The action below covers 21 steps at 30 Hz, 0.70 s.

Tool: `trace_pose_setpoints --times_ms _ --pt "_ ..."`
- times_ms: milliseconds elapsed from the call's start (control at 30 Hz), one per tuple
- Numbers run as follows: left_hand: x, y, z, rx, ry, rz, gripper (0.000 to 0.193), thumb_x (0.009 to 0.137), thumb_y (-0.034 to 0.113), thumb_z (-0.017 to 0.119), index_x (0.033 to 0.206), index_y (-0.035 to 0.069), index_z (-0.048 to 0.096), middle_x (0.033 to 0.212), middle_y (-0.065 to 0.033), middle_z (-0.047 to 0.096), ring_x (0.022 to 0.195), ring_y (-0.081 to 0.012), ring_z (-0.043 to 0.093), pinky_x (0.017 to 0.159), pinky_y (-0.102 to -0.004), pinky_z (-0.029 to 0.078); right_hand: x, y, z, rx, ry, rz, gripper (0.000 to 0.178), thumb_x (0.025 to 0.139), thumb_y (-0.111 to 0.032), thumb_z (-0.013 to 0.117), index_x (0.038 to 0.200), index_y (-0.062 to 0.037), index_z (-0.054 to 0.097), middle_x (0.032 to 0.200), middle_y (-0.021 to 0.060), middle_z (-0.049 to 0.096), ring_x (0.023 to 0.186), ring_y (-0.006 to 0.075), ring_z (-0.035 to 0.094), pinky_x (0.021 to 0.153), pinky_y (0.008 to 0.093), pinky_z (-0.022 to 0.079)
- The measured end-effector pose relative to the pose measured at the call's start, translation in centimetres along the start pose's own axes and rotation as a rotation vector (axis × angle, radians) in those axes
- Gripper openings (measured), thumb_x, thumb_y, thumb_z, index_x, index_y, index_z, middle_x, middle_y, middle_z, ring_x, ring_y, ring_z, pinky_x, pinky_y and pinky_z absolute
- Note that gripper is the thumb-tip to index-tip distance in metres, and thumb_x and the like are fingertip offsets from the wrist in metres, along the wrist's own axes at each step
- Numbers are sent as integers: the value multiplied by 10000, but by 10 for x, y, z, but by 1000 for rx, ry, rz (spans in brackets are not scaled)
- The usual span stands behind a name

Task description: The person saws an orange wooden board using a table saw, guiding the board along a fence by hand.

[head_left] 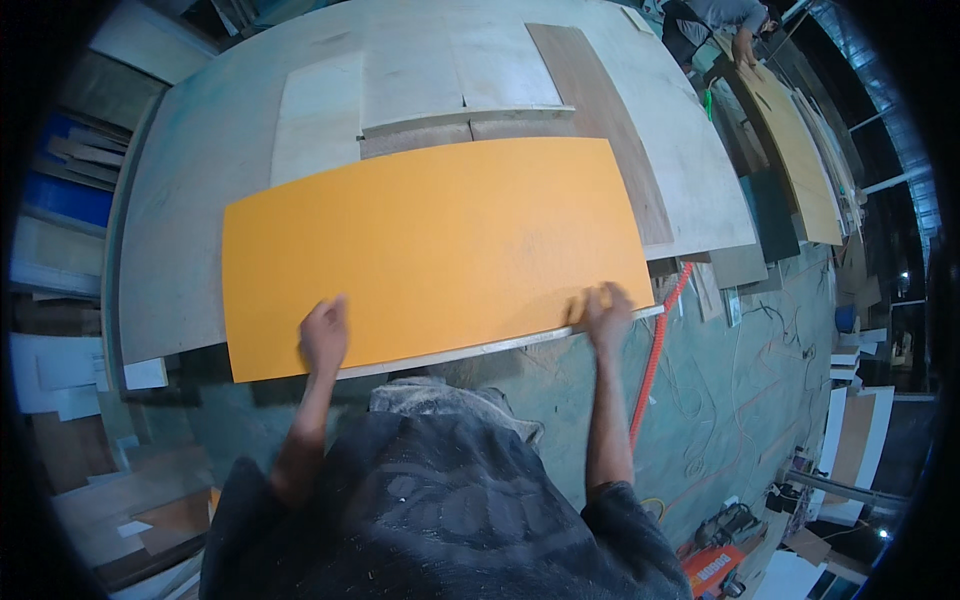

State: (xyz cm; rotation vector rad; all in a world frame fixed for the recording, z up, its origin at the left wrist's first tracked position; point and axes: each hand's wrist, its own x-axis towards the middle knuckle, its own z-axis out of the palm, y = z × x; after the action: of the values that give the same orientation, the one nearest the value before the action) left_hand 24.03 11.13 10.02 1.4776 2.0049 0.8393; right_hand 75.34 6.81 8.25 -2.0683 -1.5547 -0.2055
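An orange-yellow rectangular board [440, 250] lies in front of me on the worktable, its pale near edge [500, 346] facing me. My left hand [325, 335] is over the board's near edge, left of the middle, with its fingers drawn in and smeared by motion. Near the board's right front corner is my right hand [606, 316], also blurred, its fingers bent above the edge. Whether either hand grips the edge or holds something small does not show. Both forearms reach up from below, on either side of my dusty dark shirt [450, 500].
Behind the board, pale panels [410, 85] and a brown strip [600, 130] lie on the large worktable [185, 220]. A red hose [655, 370] hangs at the right. Another person [715, 20] leans over a long board [790, 150]. An orange machine [712, 568] and cables lie on the floor.
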Motion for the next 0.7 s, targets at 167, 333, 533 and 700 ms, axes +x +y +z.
trace_pose_setpoints --times_ms 167,333,533,700 --pt "-46 -164 -44 -104 31 -747 544 1022 511 660 1185 -4 721 1060 -176 764 998 -285 741 816 -446 559 51 150 4 -450 -89 324 850 916 -682 654 1355 46 648 1341 299 663 1221 427 661 1007 502 532" --pt "-66 -181 -30 -936 -140 -942 730 1065 550 572 1530 11 410 1524 -171 530 1411 -333 514 1162 -565 399 72 186 20 -151 -452 496 887 915 -808 564 868 48 795 863 288 757 927 430 768 823 508 576" --pt "-60 -183 -6 -1038 57 -850 572 1116 435 510 1492 7 461 1459 -168 591 1375 -332 551 1177 -555 414 70 166 -4 27 -445 496 811 944 -750 607 896 39 787 778 207 743 770 305 735 715 460 537" --pt "-56 -203 -8 -1081 -42 -712 563 1096 468 546 1434 18 529 1347 -135 660 1221 -264 637 1057 -444 506 72 162 -7 2 -442 501 792 947 -744 617 963 27 799 832 198 764 826 279 749 767 438 549"
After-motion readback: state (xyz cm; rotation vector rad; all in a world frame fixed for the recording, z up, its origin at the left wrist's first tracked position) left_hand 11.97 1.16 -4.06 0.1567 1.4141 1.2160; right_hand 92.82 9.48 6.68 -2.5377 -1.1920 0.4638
